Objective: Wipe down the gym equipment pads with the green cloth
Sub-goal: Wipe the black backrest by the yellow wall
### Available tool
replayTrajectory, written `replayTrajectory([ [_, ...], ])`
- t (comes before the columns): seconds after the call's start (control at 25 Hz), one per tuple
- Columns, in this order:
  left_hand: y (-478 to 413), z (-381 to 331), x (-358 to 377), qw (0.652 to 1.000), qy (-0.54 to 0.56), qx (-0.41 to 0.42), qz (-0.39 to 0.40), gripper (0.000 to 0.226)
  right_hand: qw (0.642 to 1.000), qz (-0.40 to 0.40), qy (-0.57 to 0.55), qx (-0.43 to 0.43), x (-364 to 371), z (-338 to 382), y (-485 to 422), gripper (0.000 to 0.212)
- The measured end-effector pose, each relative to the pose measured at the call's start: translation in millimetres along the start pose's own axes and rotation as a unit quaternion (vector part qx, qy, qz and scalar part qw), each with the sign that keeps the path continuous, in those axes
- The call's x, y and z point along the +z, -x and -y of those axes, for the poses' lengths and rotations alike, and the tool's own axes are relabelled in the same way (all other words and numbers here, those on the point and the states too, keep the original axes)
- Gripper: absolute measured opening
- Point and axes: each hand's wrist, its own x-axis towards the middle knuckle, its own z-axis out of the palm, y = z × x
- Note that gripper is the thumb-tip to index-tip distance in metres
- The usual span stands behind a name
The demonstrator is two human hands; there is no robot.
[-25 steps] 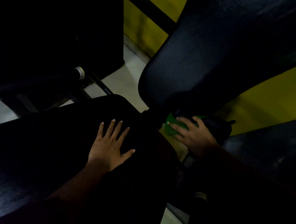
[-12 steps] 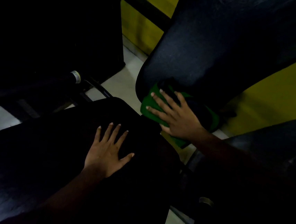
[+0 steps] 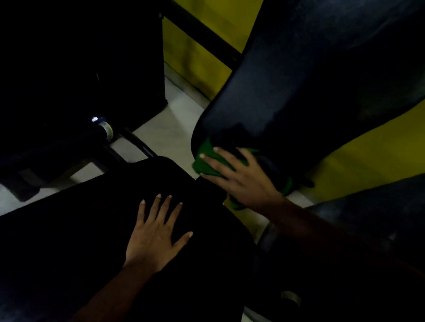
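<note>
Since a second ago, up from beneath the bottom edge of the back pad [image 3: 317, 80] and onto its lower end: the right hand [image 3: 240, 179] with the green cloth [image 3: 206, 160]. Over the last half second, hardly any shift beyond a slight slide toward that bottom edge. No change for the left hand [image 3: 154, 238], flat on the seat pad [image 3: 69, 238] just below the foot of the back pad.

Right grip apart: fingers straight and spread, pressing the green cloth against the lowest part of the back pad, with a fold of it hanging out below the palm. Left grip likewise apart, fingers splayed, holding nothing, only resting.

As for progress: by the look of it, mid-wipe at the bottom end of the back pad. Wiped or not higher up the back pad? Impossible to tell in this dim light, with no sheen or streaks clear enough to read. Same doubt over the seat pad, nearly black here. Another pad [image 3: 396, 204] to the right of the back pad, with no cloth near it. Probably left to do: at least that one, perhaps the seat pad under the left hand, and any unwiped stretch further up the back pad.
</note>
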Motion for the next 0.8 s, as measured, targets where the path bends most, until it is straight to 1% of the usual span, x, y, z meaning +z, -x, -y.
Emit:
replayTrajectory([
  [0.04, -1, 1, -4, 0.998, 0.056, -0.008, -0.001, 0.085, 1.0, 0.023, 0.013, -0.007, 6, 3, -21, 0.048],
  [0.08, -1, 2, -6, 0.991, 0.13, -0.022, -0.02, 0.088, 0.998, 0.054, 0.017, -0.018, 14, 6, -35, 0.052],
  [0.12, -4, 4, -12, 0.974, 0.222, -0.045, -0.023, 0.087, 0.995, 0.097, 0.014, -0.027, 19, 8, -40, 0.053],
  [0.16, -11, 9, -20, 0.95, 0.306, -0.061, -0.029, 0.081, 0.992, 0.124, 0.008, -0.029, 22, 8, -43, 0.054],
  [0.2, -20, 14, -29, 0.928, 0.365, -0.06, -0.041, 0.073, 0.989, 0.142, 0.002, -0.029, 22, 7, -44, 0.053],
  [0.24, -32, 17, -39, 0.912, 0.402, -0.055, -0.062, 0.065, 0.989, 0.142, -0.005, -0.031, 23, 6, -46, 0.053],
  [0.32, -61, 18, -58, 0.878, 0.462, -0.062, -0.106, 0.056, 0.992, 0.12, -0.01, -0.026, 23, 0, -50, 0.051],
  [0.36, -77, 19, -66, 0.862, 0.489, -0.07, -0.114, 0.056, 0.995, 0.102, -0.007, -0.015, 21, -5, -54, 0.05],
  [0.48, -122, 18, -83, 0.81, 0.57, -0.066, -0.12, 0.053, 0.999, 0.007, 0.01, 0.04, 18, -26, -64, 0.046],
  [0.6, -163, 2, -98, 0.777, 0.617, -0.03, -0.117, 0.047, 0.993, -0.039, 0.028, 0.106, 5, -66, -69, 0.046],
  [0.64, -175, -7, -105, 0.767, 0.632, -0.007, -0.109, 0.048, 0.99, -0.048, 0.029, 0.132, 0, -81, -68, 0.047],
  [0.72, -193, -23, -119, 0.745, 0.661, 0.032, -0.083, 0.059, 0.981, -0.065, 0.027, 0.183, -13, -107, -59, 0.051],
  [0.76, -198, -30, -123, 0.737, 0.671, 0.045, -0.07, 0.063, 0.975, -0.068, 0.03, 0.207, -20, -119, -50, 0.055],
  [0.8, -202, -33, -125, 0.736, 0.672, 0.052, -0.064, 0.065, 0.969, -0.068, 0.038, 0.235, -26, -129, -39, 0.059],
])
